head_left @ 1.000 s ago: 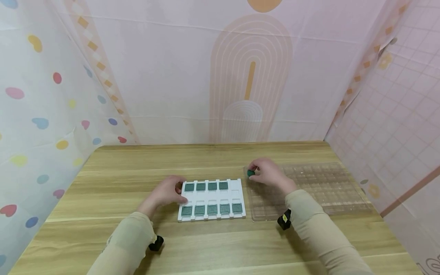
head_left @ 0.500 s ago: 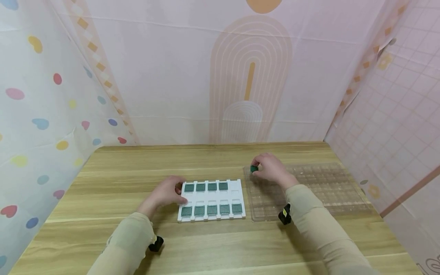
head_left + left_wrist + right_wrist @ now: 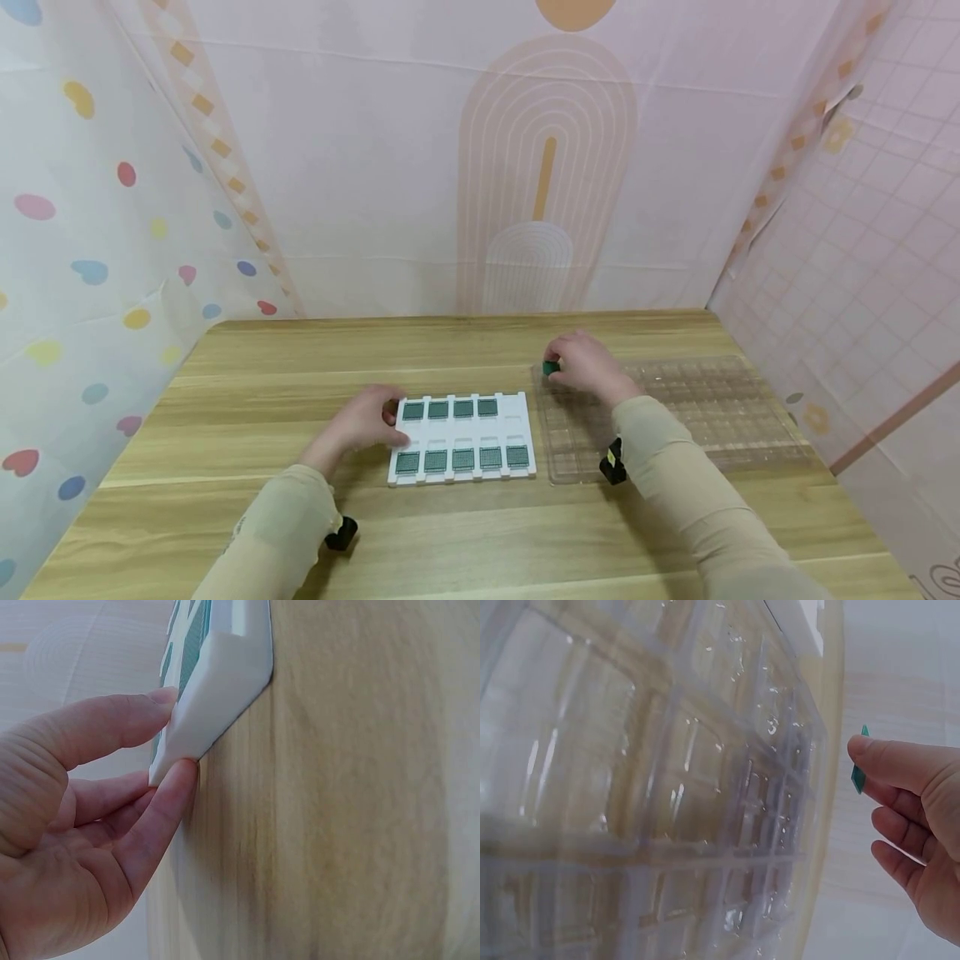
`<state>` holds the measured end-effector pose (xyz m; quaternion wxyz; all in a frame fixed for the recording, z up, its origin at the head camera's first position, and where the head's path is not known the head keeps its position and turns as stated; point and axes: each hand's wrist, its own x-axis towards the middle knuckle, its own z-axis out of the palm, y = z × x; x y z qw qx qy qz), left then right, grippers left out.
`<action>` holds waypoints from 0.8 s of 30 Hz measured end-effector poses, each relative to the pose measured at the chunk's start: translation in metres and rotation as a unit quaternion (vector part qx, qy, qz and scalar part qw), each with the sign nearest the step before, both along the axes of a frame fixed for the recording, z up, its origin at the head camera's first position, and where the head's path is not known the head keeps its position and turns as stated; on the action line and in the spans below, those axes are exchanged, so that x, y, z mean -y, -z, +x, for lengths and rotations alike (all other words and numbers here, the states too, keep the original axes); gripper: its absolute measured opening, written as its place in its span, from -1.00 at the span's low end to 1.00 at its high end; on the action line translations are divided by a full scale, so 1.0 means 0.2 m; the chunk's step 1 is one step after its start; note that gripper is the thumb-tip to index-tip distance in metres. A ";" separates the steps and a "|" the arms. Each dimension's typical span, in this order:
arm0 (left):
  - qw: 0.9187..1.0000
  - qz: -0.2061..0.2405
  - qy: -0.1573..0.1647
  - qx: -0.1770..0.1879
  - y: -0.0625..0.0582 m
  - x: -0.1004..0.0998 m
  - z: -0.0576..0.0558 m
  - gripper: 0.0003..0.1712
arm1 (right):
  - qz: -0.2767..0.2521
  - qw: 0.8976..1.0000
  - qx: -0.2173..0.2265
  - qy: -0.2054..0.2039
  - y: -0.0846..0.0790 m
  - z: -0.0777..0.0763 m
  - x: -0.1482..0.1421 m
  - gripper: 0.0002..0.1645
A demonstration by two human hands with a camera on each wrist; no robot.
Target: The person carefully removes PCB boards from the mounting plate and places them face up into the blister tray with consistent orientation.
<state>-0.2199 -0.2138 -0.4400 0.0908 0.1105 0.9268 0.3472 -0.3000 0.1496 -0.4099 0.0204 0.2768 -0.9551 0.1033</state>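
Observation:
A white tray (image 3: 437, 437) lies on the table with two rows of square green chips (image 3: 463, 459); the far-right pocket of its back row holds none. My left hand (image 3: 365, 417) grips the tray's left edge, and in the left wrist view the thumb (image 3: 120, 724) lies on top with fingers along the side. My right hand (image 3: 588, 363) pinches a thin green chip (image 3: 860, 761) between thumb and index finger, held above the far-left corner of a clear plastic tray (image 3: 675, 408). The right hand's other fingers curl loosely.
The clear tray has many small compartments and stands just right of the white tray, reaching towards the right edge of the wooden table (image 3: 465, 533). Patterned cloth (image 3: 360, 167) hangs behind the table and on both sides.
My right hand has moved slightly away from me with the chip, first rightward, then a little back left. The left hand and the white tray have stayed in place.

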 end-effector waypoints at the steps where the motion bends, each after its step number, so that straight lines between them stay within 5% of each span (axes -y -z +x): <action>1: 1.000 0.001 0.001 0.000 0.00 0.00 0.00 -0.18 | 0.004 1.000 0.002 0.002 0.01 0.00 0.00 -0.75; 24: 1.000 -0.001 0.004 -0.002 -0.01 -0.01 0.00 -0.18 | 0.033 0.999 0.022 0.015 0.04 -0.01 0.03 -0.77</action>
